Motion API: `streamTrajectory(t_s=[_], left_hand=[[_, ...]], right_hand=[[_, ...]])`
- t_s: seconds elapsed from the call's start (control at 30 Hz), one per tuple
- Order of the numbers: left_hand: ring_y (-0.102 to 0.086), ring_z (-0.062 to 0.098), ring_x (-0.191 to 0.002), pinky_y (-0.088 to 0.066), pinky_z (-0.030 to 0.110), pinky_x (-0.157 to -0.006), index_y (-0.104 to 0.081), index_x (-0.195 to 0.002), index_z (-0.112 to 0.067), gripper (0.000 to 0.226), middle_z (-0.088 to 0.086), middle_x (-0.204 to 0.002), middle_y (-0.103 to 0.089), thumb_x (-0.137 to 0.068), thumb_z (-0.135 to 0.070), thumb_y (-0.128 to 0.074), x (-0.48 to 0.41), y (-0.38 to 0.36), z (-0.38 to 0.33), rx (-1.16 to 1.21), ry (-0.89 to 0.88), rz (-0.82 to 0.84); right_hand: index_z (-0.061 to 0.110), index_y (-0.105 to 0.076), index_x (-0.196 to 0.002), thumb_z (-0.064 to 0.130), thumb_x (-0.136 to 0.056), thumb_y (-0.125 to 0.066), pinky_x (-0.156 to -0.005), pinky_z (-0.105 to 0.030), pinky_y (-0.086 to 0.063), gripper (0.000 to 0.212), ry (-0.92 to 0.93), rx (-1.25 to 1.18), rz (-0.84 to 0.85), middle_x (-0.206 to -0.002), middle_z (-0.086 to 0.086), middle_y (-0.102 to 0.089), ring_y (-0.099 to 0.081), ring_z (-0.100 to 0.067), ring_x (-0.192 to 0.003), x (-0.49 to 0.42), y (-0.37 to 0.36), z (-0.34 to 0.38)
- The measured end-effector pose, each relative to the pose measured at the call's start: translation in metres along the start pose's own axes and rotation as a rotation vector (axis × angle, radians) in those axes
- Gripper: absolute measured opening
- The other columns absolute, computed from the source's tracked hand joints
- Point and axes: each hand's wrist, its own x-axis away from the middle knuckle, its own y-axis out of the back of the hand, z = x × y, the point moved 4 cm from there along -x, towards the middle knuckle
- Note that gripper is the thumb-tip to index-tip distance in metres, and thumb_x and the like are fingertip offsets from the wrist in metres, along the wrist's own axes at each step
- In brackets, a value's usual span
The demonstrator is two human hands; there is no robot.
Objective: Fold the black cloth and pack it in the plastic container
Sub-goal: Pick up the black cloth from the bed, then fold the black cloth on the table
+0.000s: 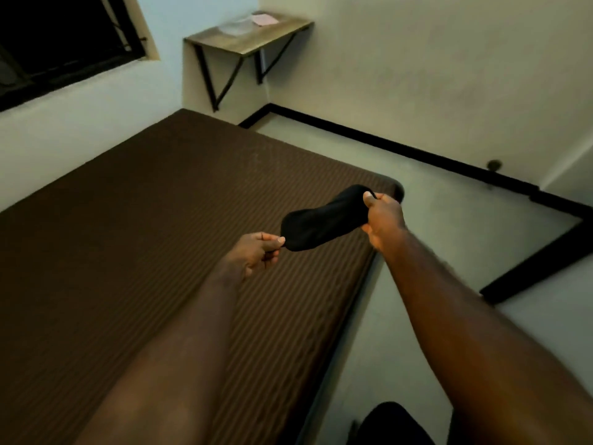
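- Where the thumb and forefinger of the left hand [256, 253] meet, they pinch the near, lower end of the black cloth [321, 224]. The remaining fingers curl loosely beneath.
- At the far, upper end the right hand [383, 218] grips the cloth, with the thumb pressed on top and the fingers wrapped underneath.
- Between the two hands the cloth hangs in the air as a narrow dark band, drawn fairly taut and slanting upward from left to right.
- Both bare forearms reach forward from the lower edge of the view.
- Below the hands lies the bed [144, 226], under a brown ribbed cover. The cloth is held above its right side, near the far corner.
- To the right of the bed runs the pale floor [449, 207], bordered by a black skirting line along the wall.
- In the far corner a wooden shelf [276, 35] sits on black brackets. On it rests the clear plastic container [236, 26], well apart from the cloth, with a flat pink item [264, 19] just beside it.
- A dark window [64, 36] fills the upper left.
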Motion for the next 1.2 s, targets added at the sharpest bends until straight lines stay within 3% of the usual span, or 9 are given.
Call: streamTrajectory(t_s=[0.1, 0.27, 0.4, 0.47, 0.6, 0.73, 0.9, 1.0, 1.2], left_hand=[[-0.058, 0.013, -0.067, -0.050, 0.023, -0.055, -0.064, -0.092, -0.006, 0.003, 0.009, -0.082, -0.065, -0.090, -0.008, -0.065, -0.029, -0.034, -0.018, -0.109, -0.043, 0.006], [-0.063, 0.019, -0.092, -0.050, 0.030, -0.076, -0.066, -0.112, -0.006, 0.033, 0.007, -0.101, -0.067, -0.085, -0.023, -0.073, -0.084, -0.106, -0.060, -0.656, -0.205, -0.012], [-0.061, 0.021, -0.106, -0.054, 0.035, -0.090, -0.054, -0.132, -0.010, 0.050, 0.010, -0.120, -0.061, -0.086, -0.019, -0.071, -0.117, -0.202, -0.096, -0.692, -0.305, 0.121], [-0.059, 0.022, -0.111, -0.053, 0.033, -0.088, -0.047, -0.138, -0.011, 0.056, 0.011, -0.127, -0.056, -0.087, -0.018, -0.070, -0.134, -0.252, -0.114, -0.655, -0.306, 0.181], [-0.067, 0.029, -0.080, -0.059, 0.036, -0.071, -0.052, -0.125, 0.007, 0.050, 0.027, -0.106, -0.063, -0.095, -0.033, -0.058, -0.167, -0.326, -0.142, -0.379, -0.156, 0.146], [-0.066, 0.036, -0.104, -0.059, 0.040, -0.080, -0.056, -0.124, 0.001, 0.071, 0.024, -0.115, -0.064, -0.088, -0.060, -0.053, -0.190, -0.385, -0.155, -0.189, -0.015, 0.339], [-0.069, 0.030, -0.098, -0.060, 0.041, -0.077, -0.061, -0.117, 0.004, 0.036, 0.021, -0.113, -0.068, -0.096, -0.026, -0.058, -0.243, -0.426, -0.193, -0.144, -0.052, 0.302], [-0.067, 0.027, -0.091, -0.058, 0.033, -0.063, -0.055, -0.124, 0.007, 0.031, 0.020, -0.115, -0.064, -0.099, -0.012, -0.051, -0.286, -0.447, -0.215, -0.146, -0.046, 0.290], [-0.062, 0.032, -0.103, -0.053, 0.040, -0.081, -0.046, -0.129, 0.009, 0.033, 0.024, -0.118, -0.060, -0.101, -0.008, -0.042, -0.348, -0.489, -0.286, -0.061, -0.068, 0.422]], right_hand=[[0.011, -0.059, -0.113, 0.020, -0.102, -0.052, -0.093, -0.040, -0.047, 0.016, -0.023, -0.051, -0.073, -0.113, -0.007, -0.056, -0.052, -0.024, -0.109, -0.028, 0.029, 0.004], [0.015, -0.060, -0.114, 0.022, -0.101, -0.053, -0.100, -0.045, -0.048, 0.016, 0.001, -0.033, -0.063, -0.112, -0.005, -0.059, -0.055, -0.022, -0.107, -0.087, 0.065, 0.019], [0.018, -0.064, -0.105, 0.024, -0.099, -0.055, -0.090, -0.040, -0.055, 0.012, 0.096, 0.165, 0.027, -0.105, -0.007, -0.069, -0.065, -0.023, -0.100, -0.141, 0.094, 0.037], [0.016, -0.065, -0.106, 0.022, -0.098, -0.057, -0.090, -0.041, -0.056, 0.013, 0.142, 0.265, 0.058, -0.102, -0.006, -0.070, -0.066, -0.023, -0.098, -0.168, 0.113, 0.048], [0.011, -0.065, -0.107, 0.021, -0.095, -0.061, -0.088, -0.043, -0.057, 0.016, 0.197, 0.306, -0.030, -0.098, -0.006, -0.070, -0.068, -0.021, -0.093, -0.216, 0.144, 0.074], [0.009, -0.066, -0.105, 0.016, -0.091, -0.063, -0.087, -0.048, -0.057, 0.015, 0.205, 0.261, 0.027, -0.098, -0.012, -0.072, -0.070, -0.025, -0.091, -0.249, 0.156, 0.090], [0.007, -0.067, -0.109, -0.012, -0.086, -0.045, -0.086, -0.043, -0.058, 0.037, 0.145, 0.030, 0.282, -0.103, -0.018, -0.071, -0.071, -0.033, -0.095, -0.294, 0.155, 0.110], [0.004, -0.064, -0.112, -0.011, -0.092, -0.044, -0.088, -0.030, -0.056, 0.032, 0.116, -0.045, 0.177, -0.113, -0.016, -0.067, -0.066, -0.025, -0.107, -0.345, 0.172, 0.132], [0.001, -0.061, -0.107, -0.005, -0.095, -0.047, -0.090, -0.038, -0.055, 0.019, 0.075, -0.059, 0.016, -0.101, -0.017, -0.068, -0.069, -0.026, -0.092, -0.442, 0.206, 0.179]])
